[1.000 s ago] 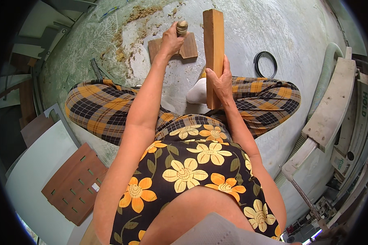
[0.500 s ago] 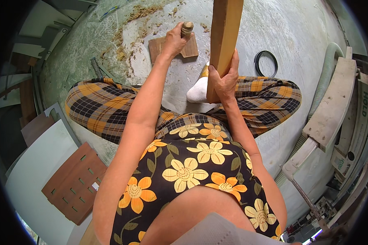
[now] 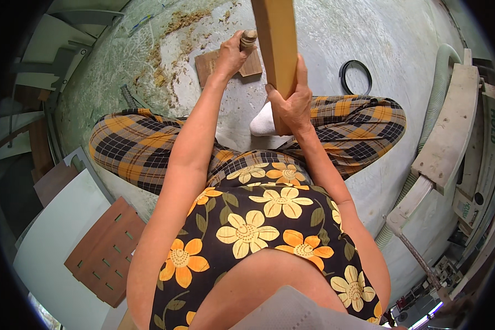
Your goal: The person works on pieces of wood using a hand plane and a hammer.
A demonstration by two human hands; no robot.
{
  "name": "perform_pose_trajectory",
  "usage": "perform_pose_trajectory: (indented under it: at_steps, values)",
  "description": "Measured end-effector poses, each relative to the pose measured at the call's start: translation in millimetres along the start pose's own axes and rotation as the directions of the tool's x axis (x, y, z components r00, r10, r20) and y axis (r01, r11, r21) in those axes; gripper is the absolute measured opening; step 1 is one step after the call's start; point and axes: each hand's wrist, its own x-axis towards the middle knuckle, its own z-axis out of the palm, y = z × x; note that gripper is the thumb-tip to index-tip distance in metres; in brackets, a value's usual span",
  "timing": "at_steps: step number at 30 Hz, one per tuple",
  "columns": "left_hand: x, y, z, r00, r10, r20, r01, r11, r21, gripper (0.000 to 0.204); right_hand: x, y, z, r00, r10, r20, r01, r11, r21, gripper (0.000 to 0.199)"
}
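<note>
My left hand point(image 3: 231, 58) is closed round an upright tool with a rounded, ringed wooden handle point(image 3: 248, 37). Its lower end is hidden by the hand, so its kind does not show. Beneath it, a brown wooden block point(image 3: 251, 67) lies on the floor between my bent legs. In my right hand point(image 3: 294, 107), the near end of a thick, squared wooden bar point(image 3: 279, 52) is gripped, thumb on one side and fingers on the other. The bar's far end runs out of the top of the head view, just right of the tool handle.
Wood shavings point(image 3: 184, 21) litter the floor beyond the block. A black ring point(image 3: 355, 77) lies to the right, past my knee. Grey machinery point(image 3: 448, 129) with a ribbed hose point(image 3: 440, 93) stands along the right; a slotted brown board point(image 3: 107, 250) and pale panels point(image 3: 60, 220) are at the left.
My right hand and the wooden bar have swung left, closer to the tool handle. My left hand keeps its grip on the handle over the block, nearly in place.
</note>
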Motion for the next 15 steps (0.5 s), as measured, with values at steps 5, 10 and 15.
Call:
perform_pose_trajectory:
  at_steps: [5,10,15]
  values:
    - [5,5,-3,0.990,-0.107,0.089,0.091,0.982,0.167,0.032,4,9,-5,0.986,0.141,0.085,-0.107,0.941,-0.320,0.087]
    - [2,5,5,0.998,0.018,0.064,-0.022,0.997,0.069,0.034,3,9,-8,1.000,0.015,-0.002,-0.015,0.992,-0.124,0.087]
    - [9,4,8,0.996,0.059,0.069,-0.062,0.998,0.028,0.034,6,4,-9,0.961,-0.170,-0.219,0.178,0.984,0.018,0.085]
